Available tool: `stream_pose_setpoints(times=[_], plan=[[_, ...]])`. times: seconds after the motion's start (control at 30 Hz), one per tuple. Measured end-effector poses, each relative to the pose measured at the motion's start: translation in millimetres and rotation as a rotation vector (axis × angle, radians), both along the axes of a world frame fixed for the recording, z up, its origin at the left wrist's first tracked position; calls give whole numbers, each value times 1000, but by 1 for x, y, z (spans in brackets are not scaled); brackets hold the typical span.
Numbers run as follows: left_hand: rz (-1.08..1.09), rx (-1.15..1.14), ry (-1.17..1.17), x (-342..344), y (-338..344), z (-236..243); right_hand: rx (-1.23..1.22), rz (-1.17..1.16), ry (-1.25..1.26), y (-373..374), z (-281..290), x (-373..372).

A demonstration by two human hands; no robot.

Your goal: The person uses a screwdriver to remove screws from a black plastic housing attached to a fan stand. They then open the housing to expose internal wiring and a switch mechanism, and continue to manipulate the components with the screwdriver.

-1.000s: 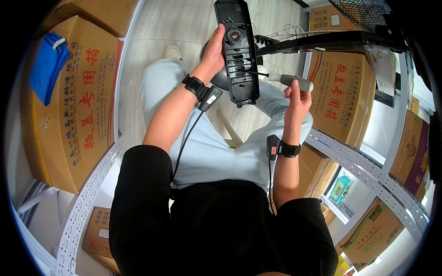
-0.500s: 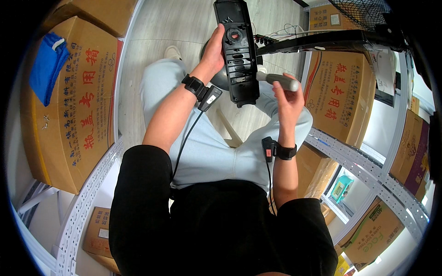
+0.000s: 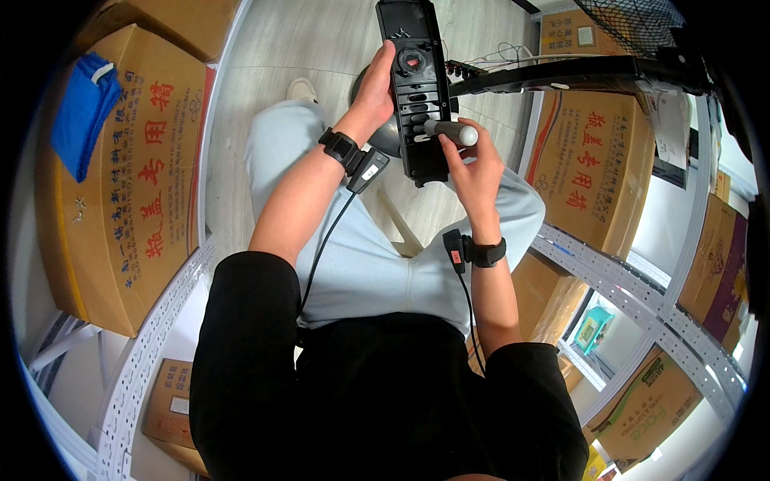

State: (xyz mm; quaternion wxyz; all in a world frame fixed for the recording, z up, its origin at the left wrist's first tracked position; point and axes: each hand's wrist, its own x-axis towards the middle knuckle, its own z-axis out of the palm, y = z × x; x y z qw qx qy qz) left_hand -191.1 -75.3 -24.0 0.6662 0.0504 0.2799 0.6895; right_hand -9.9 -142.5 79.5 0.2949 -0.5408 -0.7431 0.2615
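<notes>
A long black plastic housing (image 3: 431, 88) with a round opening and a row of slots is held up over my knees. My left hand (image 3: 374, 100) grips its left edge, the thumb lying along the side. In my right hand (image 3: 478, 172), pinched between thumb and fingers, is a screwdriver (image 3: 459, 133) with a grey handle. Its front end points left over the housing's lower slots; the shaft hardly shows, and I cannot tell whether the tip touches. Several small screws (image 3: 399, 34) lie in the housing's upper recess.
Behind the housing a black arm-like beam (image 3: 553, 74) with thin loose wires (image 3: 507, 53) reaches in from the right. Cardboard boxes (image 3: 589, 164) stand on metal shelving (image 3: 618, 284) at both sides. A blue cloth pouch (image 3: 84, 116) lies on the left box. Cables hang from both wrist straps.
My right hand has moved left with the screwdriver, bringing it from beside the housing to over its slots. The handle's end now faces me more. The left hand and housing barely shifted.
</notes>
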Motion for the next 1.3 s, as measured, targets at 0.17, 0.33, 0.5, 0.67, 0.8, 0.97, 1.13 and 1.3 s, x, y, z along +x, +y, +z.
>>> stream_pose_setpoints(times=[0.17, 0.33, 0.5, 0.67, 0.8, 0.97, 1.13, 1.3], plan=[[-18, 18, 2, 0, -2, 3, 7, 25, -64, 1, -2, -1], [-11, 61, 29, -1, -2, 4, -19, 16, -84, 0, 0, -4], [-7, 45, 46, 0, -3, 6, -36, 10, -85, 0, 0, -4], [-11, 45, 50, -1, -4, 7, -56, 12, -68, 0, 1, -3], [-5, 33, 28, 0, -4, 11, -50, -62, -38, 2, -4, 4], [-5, 15, -17, 0, -2, 3, -25, -37, -54, 1, -3, 1], [-4, -1, -4, 0, -3, 8, 17, 15, -115, -4, 3, -11], [6, 24, 7, -1, -3, 9, -38, 13, -111, 3, 1, -6]])
